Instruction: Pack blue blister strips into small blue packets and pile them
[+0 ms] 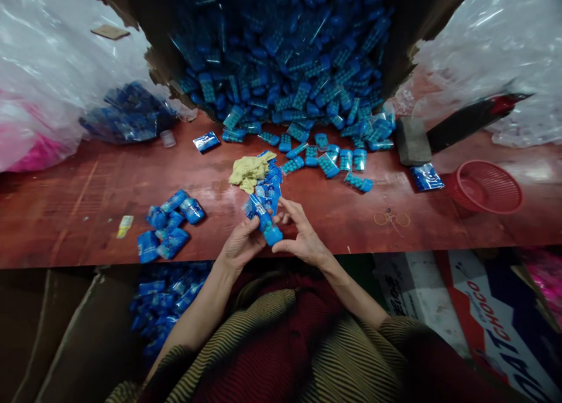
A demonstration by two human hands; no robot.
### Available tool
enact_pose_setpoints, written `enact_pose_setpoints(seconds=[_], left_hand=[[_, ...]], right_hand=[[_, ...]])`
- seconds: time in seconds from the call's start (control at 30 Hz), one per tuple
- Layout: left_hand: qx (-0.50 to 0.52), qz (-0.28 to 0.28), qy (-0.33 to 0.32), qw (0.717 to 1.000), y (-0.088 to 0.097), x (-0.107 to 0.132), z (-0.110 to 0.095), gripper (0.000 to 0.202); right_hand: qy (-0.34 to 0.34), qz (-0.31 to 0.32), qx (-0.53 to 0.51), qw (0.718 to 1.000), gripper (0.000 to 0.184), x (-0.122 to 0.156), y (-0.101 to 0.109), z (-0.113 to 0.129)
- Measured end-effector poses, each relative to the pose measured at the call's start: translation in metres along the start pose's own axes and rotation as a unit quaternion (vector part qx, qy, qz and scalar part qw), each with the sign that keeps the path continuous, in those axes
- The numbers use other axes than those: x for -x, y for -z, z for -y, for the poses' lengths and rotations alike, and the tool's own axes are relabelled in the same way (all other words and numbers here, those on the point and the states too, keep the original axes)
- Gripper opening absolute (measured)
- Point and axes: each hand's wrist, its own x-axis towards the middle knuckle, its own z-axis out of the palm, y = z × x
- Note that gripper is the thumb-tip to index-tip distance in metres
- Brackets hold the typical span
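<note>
My left hand [244, 239] grips a small blue plastic container [271, 232] of candy-like pellets, with a printed blue sleeve [258, 205] at its upper end. On the container's other side is my right hand [304, 236], thumb against the blue base and fingers curved near its side. How far the sleeve covers the container is hard to make out. Just beyond my hands lie flat printed blue sleeves [272, 186] and a crumpled yellow cloth-like piece [248, 172]. Several sleeved blue containers [171, 221] are grouped to the left.
A torn cardboard box [160, 69] spills many blue containers [302, 95] onto the red table [109, 180]. At right are a red basket [487, 186], a grey block [413, 140] and rubber bands [391, 218]. Finished-looking blue packs [169, 297] lie below the table edge.
</note>
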Motion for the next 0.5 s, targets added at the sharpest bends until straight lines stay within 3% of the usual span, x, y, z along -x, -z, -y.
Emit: enact_pose_setpoints(seconds=[0.17, 0.4, 0.5], left_hand=[[-0.01, -0.001, 0.024, 1.0, -0.0042, 0.0016, 0.0039, 0.02], [-0.012, 0.034, 0.049, 0.998, 0.0017, 0.0049, 0.0083, 0.024], [-0.012, 0.036, 0.051, 0.998, -0.0007, 0.0071, 0.0069, 0.024]], right_hand=[[-0.012, 0.07, -0.001, 0.997, 0.091, 0.0007, 0.0003, 0.0041], [-0.05, 0.079, -0.116, 0.989, 0.086, 0.0002, 0.0015, 0.0078], [-0.081, 0.087, -0.149, 0.982, 0.093, -0.0005, 0.0022, 0.0104]])
